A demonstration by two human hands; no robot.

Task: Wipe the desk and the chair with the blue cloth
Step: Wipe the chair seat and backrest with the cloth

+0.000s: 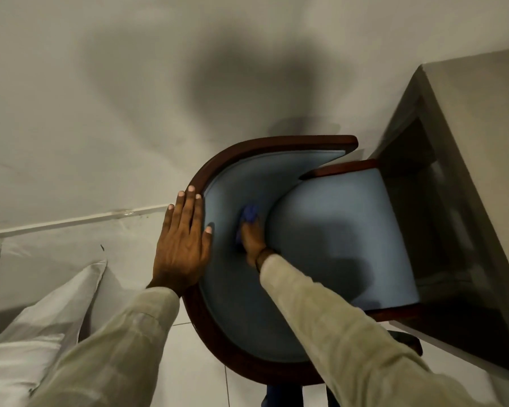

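The left hand point(182, 239) lies flat, fingers spread, on the dark wooden rim of the curved chair with pale blue upholstery point(344, 236). At its three o'clock, the right hand point(253, 242) presses the crumpled blue cloth point(249, 214) against the padded backrest, fingers closed around it. Farther off at two o'clock stands the grey desk point(482, 118), the chair's seat tucked partly beneath it.
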